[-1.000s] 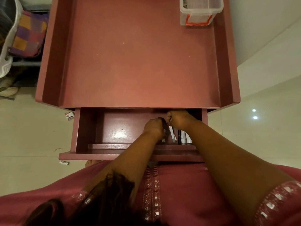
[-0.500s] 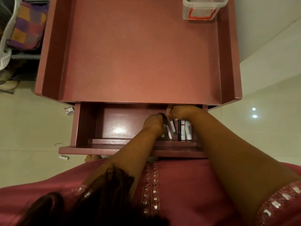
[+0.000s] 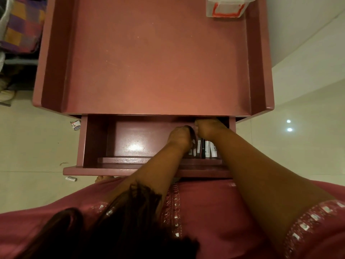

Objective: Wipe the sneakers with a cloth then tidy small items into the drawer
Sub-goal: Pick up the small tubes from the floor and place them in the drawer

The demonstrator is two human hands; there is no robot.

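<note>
Since a second ago both my hands have crept a little deeper toward the back of the drawer (image 3: pixel 97 139), and more of the row of small tubes and sticks (image 3: pixel 207 149) shows beneath my right wrist. My left hand (image 3: pixel 180 136) is curled into a loose fist with its fingers turned away from me, so I cannot tell whether it holds anything. My right hand (image 3: pixel 207 128) is bunched the same way at the back wall of the drawer, touching the left at the knuckles; what it grips, if anything, is hidden.

Those small items lie side by side at the drawer's right end, at about 3 o'clock from its bare, shiny floor, with white tubes at the outer side and darker sticks toward my left hand.

Above the open drawer, at 12 o'clock, spreads the red counter (image 3: pixel 158 62), with a clear plastic box with an orange handle (image 3: pixel 226 8) at its far right corner. On the floor (image 3: pixel 37 146) at 9 o'clock lie a small packet (image 3: pixel 75 125) and a white tube (image 3: pixel 71 178).
</note>
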